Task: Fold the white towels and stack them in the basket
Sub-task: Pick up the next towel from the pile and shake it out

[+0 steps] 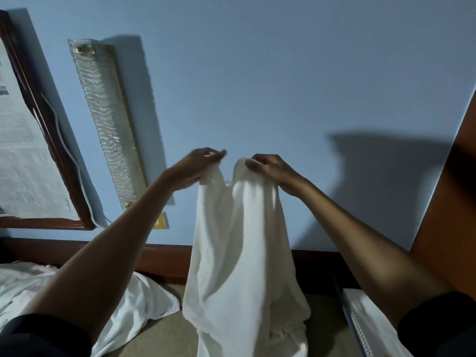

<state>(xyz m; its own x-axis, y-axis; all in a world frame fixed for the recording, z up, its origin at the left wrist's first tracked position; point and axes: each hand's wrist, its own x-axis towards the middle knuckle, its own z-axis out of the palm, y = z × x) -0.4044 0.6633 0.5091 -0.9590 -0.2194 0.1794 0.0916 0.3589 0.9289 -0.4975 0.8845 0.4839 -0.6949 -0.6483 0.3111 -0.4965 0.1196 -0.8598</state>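
A white towel (239, 253) hangs in front of me, held up by its top edge in front of a blue wall. My left hand (198, 166) pinches the top edge on the left. My right hand (270, 168) grips the top edge on the right, a short gap from the left hand. The towel sags in long folds, and its lower end bunches on the beige surface below. More white cloth (123, 300) lies crumpled at the lower left. No basket is in view.
A framed print (28, 155) and a long glass wall lamp (108, 122) hang on the wall at left. A dark wooden headboard rail (159, 258) runs along the wall's foot. A wooden panel (448, 207) stands at right, with a white-and-blue object (365, 320) below it.
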